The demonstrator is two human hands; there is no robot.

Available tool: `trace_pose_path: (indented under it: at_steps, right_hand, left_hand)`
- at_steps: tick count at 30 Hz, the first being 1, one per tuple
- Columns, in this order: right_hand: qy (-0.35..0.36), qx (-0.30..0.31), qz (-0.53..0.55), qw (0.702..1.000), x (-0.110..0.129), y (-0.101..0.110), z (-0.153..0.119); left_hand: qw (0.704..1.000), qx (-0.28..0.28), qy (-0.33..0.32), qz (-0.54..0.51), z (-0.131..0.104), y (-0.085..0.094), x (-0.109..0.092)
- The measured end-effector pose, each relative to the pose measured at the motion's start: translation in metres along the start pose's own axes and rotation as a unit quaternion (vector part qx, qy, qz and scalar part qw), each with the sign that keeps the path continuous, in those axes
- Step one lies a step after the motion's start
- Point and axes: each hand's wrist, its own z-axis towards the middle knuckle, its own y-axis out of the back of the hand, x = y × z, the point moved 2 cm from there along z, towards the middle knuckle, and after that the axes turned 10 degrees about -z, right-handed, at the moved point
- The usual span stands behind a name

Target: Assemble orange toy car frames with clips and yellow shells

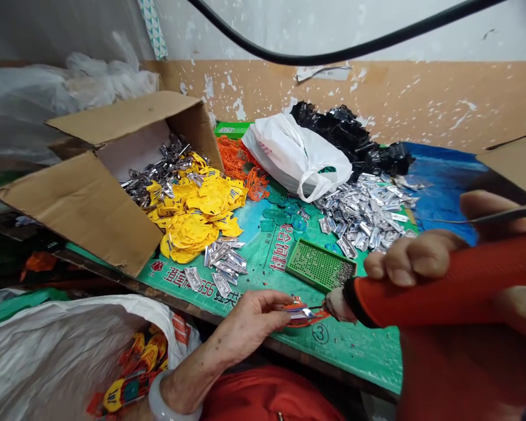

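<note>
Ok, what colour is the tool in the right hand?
The tool is orange-red with a black front band; the head view shows it best.

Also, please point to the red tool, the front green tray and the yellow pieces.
Red tool point(447, 290), head view: on its body.
Front green tray point(305, 280), head view: its near wall.
Yellow pieces point(203, 200), head view: middle of pile.

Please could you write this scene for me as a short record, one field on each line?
Left hand: pinches an orange-and-silver piece
Right hand: grips a red power tool, its tip pointing at the piece
Table cover: green, with printed characters
Tray: green, holding small bits
Box: cardboard, yellow parts heaped at its opening
White bag: between orange parts and black parts
</note>
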Motion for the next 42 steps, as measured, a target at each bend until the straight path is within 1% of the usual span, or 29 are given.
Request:
trace_pose_path:
  at_steps: [5, 8, 12, 16, 23, 28, 33, 42]
  right_hand:
    - [-0.034, 0.011, -0.005, 0.999, -0.002, -0.005, -0.006]
    - [-0.053, 0.024, 0.022, 0.998, -0.004, -0.01, -0.013]
    - [-0.07, 0.053, 0.071, 0.994, -0.008, -0.015, -0.018]
    - [-0.081, 0.062, 0.089, 0.991, -0.012, -0.016, -0.021]
    - [-0.085, 0.056, 0.086, 0.991, -0.011, -0.019, -0.022]
    - [-0.091, 0.046, 0.082, 0.991, -0.012, -0.021, -0.019]
    - [-0.095, 0.041, 0.065, 0.993, -0.012, -0.021, -0.02]
    - [-0.107, 0.061, 0.022, 0.992, -0.014, -0.022, -0.021]
  left_hand:
    - [0.999, 0.016, 0.013, -0.041, 0.003, -0.002, 0.005]
    - [0.999, 0.002, 0.019, -0.042, 0.004, -0.005, 0.006]
    - [0.999, -0.021, 0.011, -0.043, 0.005, -0.009, 0.003]
    - [0.998, -0.021, 0.007, -0.06, 0.005, -0.011, 0.001]
    - [0.996, -0.009, 0.01, -0.089, 0.004, -0.012, 0.002]
    - [0.994, -0.02, 0.006, -0.105, 0.005, -0.014, 0.005]
    - [0.994, -0.027, 0.016, -0.105, 0.004, -0.015, 0.004]
    - [0.994, -0.031, 0.017, -0.104, 0.005, -0.015, 0.005]
